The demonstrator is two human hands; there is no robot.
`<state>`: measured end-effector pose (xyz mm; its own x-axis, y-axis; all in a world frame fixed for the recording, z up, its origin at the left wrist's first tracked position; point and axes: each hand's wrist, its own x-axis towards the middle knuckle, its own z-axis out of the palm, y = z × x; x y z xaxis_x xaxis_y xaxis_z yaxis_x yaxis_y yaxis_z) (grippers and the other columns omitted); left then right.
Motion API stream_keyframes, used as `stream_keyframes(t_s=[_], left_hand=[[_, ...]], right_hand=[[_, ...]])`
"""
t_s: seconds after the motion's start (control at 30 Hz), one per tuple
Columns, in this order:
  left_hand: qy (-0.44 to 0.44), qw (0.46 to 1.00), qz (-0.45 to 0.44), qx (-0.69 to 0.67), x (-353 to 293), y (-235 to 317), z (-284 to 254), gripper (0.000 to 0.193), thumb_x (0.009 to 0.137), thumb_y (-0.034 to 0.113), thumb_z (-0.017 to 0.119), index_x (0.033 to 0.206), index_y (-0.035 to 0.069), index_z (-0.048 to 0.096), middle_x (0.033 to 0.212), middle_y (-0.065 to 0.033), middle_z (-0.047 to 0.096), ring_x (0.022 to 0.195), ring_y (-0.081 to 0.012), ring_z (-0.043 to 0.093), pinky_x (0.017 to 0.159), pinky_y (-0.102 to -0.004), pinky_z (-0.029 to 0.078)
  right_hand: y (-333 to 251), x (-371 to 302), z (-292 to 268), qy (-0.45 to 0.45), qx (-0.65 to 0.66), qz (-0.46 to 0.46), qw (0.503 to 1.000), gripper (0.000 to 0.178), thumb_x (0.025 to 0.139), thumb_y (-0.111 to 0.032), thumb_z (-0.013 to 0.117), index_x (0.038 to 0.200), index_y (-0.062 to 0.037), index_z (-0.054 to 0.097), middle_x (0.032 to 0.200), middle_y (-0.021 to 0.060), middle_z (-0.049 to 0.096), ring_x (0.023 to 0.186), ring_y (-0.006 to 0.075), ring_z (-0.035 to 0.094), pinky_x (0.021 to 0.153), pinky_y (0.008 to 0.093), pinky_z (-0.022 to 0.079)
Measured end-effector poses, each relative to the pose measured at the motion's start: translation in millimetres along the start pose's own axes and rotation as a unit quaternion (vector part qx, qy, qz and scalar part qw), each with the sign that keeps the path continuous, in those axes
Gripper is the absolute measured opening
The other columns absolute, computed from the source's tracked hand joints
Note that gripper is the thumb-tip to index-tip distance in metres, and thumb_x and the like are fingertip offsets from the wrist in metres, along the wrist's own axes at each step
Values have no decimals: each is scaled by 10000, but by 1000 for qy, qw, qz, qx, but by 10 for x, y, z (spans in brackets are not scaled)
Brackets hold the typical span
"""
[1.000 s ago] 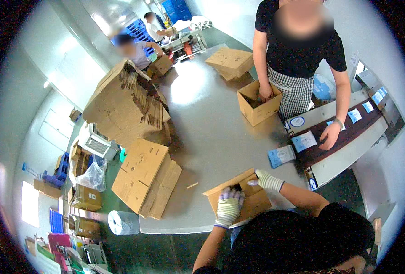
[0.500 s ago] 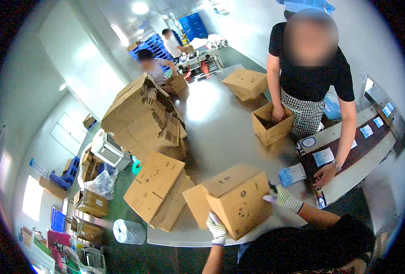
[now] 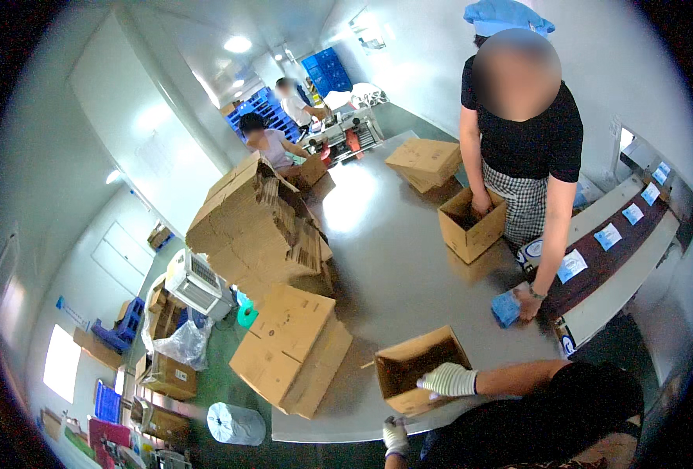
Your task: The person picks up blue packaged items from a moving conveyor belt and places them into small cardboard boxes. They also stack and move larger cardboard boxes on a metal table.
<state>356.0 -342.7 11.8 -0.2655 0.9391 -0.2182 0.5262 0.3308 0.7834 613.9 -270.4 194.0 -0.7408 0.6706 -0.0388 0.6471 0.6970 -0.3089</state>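
Right hand (image 3: 448, 381), fingers extended, is over one carton (image 3: 407, 401); left hand's (image 3: 396, 437) grip I can't tell; five packets (image 3: 608, 236) line the belt (image 3: 599, 270).

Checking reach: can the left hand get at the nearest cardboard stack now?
Probably yes: the left hand is by the near edge of the table, and the open box stands right of its line to the cardboard stack; nothing seems to block it.

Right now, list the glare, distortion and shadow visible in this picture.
In the head view, white glare washes out a patch of the table; in the head view, the conveyor looks bowed by the fisheye lens and the corners go black; in the head view, the open carton by the right hand is shadowed inside.
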Motion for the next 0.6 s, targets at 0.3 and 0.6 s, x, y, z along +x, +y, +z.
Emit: stream_keyframes(t_s=[0.3, 0.6], left_hand=[[25, 732, 494, 468, 52, 1336, -1041, 523, 770, 225, 553, 1274, 119, 461, 1316, -99, 456, 1277, -338, 358, 1036, -516, 264], [-257, 641, 504, 519, 170, 1780, -644, 188, 785, 265, 568, 875, 105, 612, 842, -83, 603, 816, -256, 614, 803, -413, 450]], right_hand=[[283, 87, 234, 4, -33, -123, 992, 461, 846, -518, 488, 890, -75, 607, 834, 111, 632, 732, 319, 622, 636, 429, 504], [344, -184, 144, 116, 77, 24, 990, 446, 871, -509, 466, 808, -102, 638, 713, 124, 621, 682, 316, 613, 606, 430, 489]])
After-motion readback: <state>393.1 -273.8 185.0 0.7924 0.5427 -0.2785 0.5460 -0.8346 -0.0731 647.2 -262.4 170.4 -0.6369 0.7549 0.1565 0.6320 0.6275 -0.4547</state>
